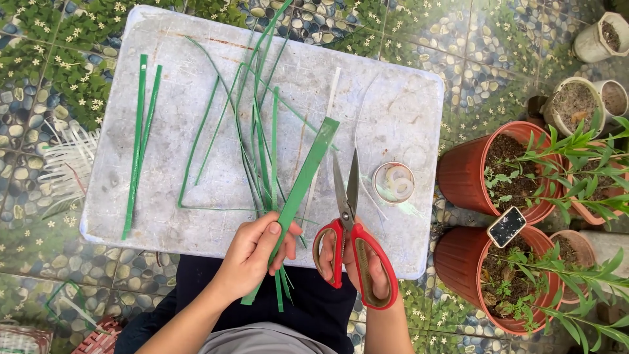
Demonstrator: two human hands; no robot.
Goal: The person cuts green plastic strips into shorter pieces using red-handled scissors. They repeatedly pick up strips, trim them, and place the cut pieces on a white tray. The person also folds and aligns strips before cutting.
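On the left of the scuffed, pale grey plastic board (164,216) lie two flat, glossy green strips (139,141), side by side and nearly upright in the frame. Toward the middle spreads a loose tangle of thin green slivers (252,131), some curling. The left hand (252,252) has its fingers curled around a wider green plastic strip (308,170), smooth and straight-edged, which slants up over the board from the lap. Just beside it, the right hand (357,265) grips red-handled scissors (347,229), steel blades slightly parted, pointing away. A roll of clear tape (394,181) sits further right, with terracotta-coloured plant pots (458,174) beyond on the pebble-patterned floor.
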